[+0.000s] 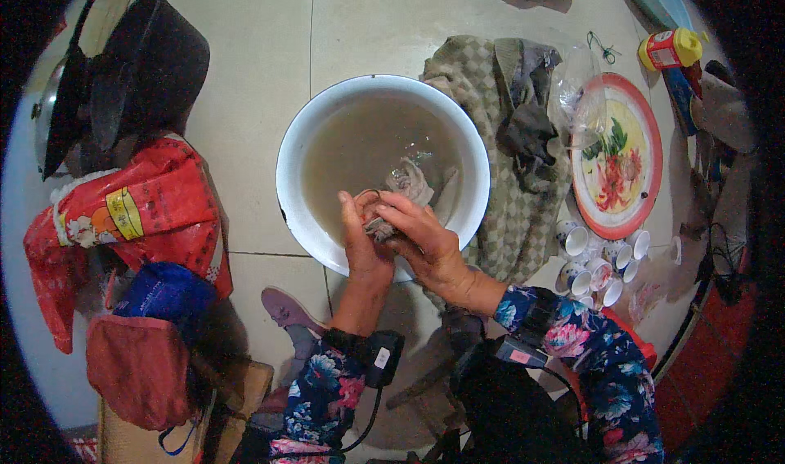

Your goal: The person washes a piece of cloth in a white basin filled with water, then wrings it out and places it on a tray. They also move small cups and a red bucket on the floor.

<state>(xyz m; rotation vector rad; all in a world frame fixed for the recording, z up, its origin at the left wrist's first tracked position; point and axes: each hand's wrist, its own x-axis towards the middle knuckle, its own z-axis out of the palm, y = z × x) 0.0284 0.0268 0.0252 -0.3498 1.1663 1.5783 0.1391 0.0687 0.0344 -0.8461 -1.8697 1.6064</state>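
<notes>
A white enamel basin [383, 84] of cloudy water stands on the tiled floor before me. Over its near side, my left hand [368, 249] and my right hand [423, 228] come together around a small round object [368, 198], mostly hidden by my fingers. My left hand cups it from the left, thumb upright. Fingers of my right hand lie across its rim, with a bunched grey wet cloth [380, 230] pressed between my palms. More pale cloth [411, 181] pokes out of the water just beyond my right fingers; whether it is the same piece is not clear.
Right of the basin lie a checkered cloth [521, 231], a clear plastic bag [576, 96], a red-rimmed floral tray [656, 151], several small cups [575, 240] and a yellow bottle [671, 49]. A red bag [172, 200] and a black tub [165, 65] stand left.
</notes>
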